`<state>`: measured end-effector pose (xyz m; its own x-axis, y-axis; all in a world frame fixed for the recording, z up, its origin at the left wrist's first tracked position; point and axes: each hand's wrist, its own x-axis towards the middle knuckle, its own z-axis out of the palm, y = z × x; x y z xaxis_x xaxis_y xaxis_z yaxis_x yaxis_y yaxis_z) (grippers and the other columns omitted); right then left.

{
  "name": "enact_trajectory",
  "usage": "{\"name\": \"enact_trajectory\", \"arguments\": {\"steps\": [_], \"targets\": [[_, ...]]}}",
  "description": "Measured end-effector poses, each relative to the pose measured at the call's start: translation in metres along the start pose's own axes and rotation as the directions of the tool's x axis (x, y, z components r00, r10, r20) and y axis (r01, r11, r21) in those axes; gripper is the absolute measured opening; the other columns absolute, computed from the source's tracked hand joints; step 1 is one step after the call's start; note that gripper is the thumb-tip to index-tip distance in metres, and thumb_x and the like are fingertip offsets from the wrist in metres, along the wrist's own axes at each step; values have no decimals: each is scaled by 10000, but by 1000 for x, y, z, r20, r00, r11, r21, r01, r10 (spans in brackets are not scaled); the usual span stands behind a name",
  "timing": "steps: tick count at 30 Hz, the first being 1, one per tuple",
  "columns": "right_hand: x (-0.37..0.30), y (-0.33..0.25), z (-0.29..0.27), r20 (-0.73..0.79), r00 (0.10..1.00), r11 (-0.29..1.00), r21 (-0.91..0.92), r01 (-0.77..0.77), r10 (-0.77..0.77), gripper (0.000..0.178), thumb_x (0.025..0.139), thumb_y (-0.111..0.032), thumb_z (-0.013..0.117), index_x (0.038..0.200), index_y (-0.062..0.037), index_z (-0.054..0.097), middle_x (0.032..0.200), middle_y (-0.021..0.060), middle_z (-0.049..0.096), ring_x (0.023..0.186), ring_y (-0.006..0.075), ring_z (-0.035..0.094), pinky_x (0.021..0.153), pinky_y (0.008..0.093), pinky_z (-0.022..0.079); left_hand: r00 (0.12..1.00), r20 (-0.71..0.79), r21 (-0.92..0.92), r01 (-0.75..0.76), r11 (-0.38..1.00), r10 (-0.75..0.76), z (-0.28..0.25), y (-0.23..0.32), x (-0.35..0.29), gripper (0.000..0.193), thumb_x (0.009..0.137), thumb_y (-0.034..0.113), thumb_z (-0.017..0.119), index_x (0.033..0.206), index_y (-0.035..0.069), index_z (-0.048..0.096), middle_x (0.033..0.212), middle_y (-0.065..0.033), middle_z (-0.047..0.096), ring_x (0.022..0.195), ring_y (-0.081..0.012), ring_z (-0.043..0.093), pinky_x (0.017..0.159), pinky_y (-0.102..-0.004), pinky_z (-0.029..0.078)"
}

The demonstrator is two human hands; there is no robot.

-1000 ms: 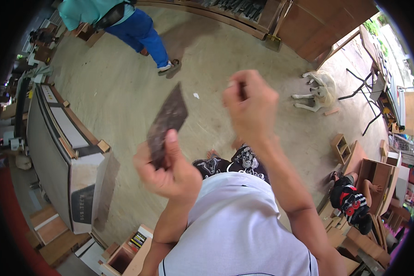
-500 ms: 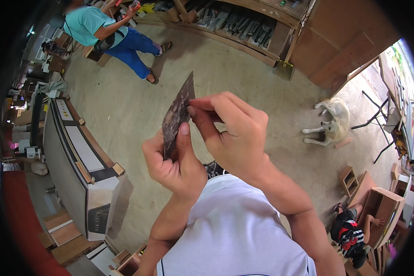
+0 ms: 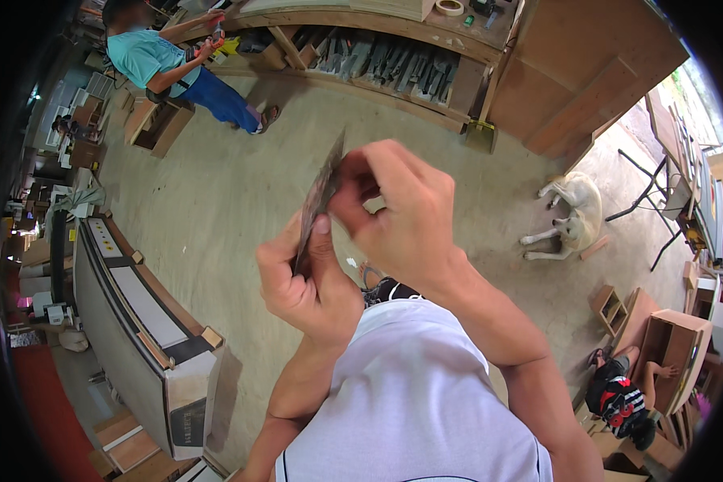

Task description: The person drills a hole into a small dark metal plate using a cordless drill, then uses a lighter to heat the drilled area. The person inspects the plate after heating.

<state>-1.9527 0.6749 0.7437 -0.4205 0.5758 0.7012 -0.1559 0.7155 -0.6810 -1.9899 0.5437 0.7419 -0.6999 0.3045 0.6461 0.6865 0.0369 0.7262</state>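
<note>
A thin, stiff-looking sheet (image 3: pixel 319 193), mottled grey and brown like worn sandpaper, stands nearly edge-on above my lap. My left hand (image 3: pixel 313 285) grips its lower end, the thumb on the right side and curled fingers on the left. Higher up, my right hand (image 3: pixel 402 213) has its thumb and index finger pinched together at the sheet's right face. Those fingertips are smeared by motion, and the other fingers curl into the palm. What the left fingers touch behind the sheet is hidden.
A long grey-and-white cabinet piece (image 3: pixel 136 337) lies at left. Far off, a person in a teal shirt (image 3: pixel 149 60) stands by a workbench (image 3: pixel 361 20). A pale dog (image 3: pixel 578 213) lies on the right; below it, a crouching person (image 3: pixel 622 394) touches a wooden box (image 3: pixel 675 353).
The sheet has turned more edge-on, hiding most of its mottled face. My right hand has tilted and shifted slightly up and left. My view has moved, showing more of the workbench.
</note>
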Motion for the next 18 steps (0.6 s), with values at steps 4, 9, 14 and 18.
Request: {"name": "enact_trajectory", "arguments": {"steps": [4, 9, 14, 18], "targets": [[28, 36, -1, -127, 953, 961, 54, -270, 275, 84, 787, 34, 677, 824, -5, 613, 655, 88, 585, 569, 149, 597, 521, 299, 462, 968, -209, -225, 91, 970, -139, -24, -11, 29, 202, 993, -7, 675, 1116, -39, 518, 1051, -179, 713, 890, -158, 687, 792, -301, 598], [35, 6, 6, 105, 979, 977, 103, -186, 175, 62, 814, 13, 654, 784, -8, 604, 616, 62, 539, 523, 105, 460, 489, 283, 381, 873, 15, -623, 390, 678, -488, -40, -30, 53, 257, 1002, 35, 667, 1214, -5, 528, 1150, -138, 682, 972, -204, 719, 844, -382, 649], [43, 1, 20, 195, 977, 994, -78, -76, 90, 87, 886, -40, 668, 835, 1, 611, 677, 68, 574, 565, 104, 474, 509, 281, 404, 810, 170, -678, 510, 530, -561, -62, -40, 66, 252, 997, 23, 658, 1211, 2, 526, 1143, -138, 683, 929, -186, 723, 819, -370, 651], [41, 9, 44, 154, 970, 956, 199, -215, 186, 110, 928, -82, 706, 966, 8, 657, 790, 42, 652, 646, 82, 551, 566, 256, 475, 793, 267, -705, 548, 450, -548, -68, -41, 72, 336, 993, -3, 637, 1295, -9, 490, 1169, -137, 673, 980, -189, 715, 847, -346, 629]]}}
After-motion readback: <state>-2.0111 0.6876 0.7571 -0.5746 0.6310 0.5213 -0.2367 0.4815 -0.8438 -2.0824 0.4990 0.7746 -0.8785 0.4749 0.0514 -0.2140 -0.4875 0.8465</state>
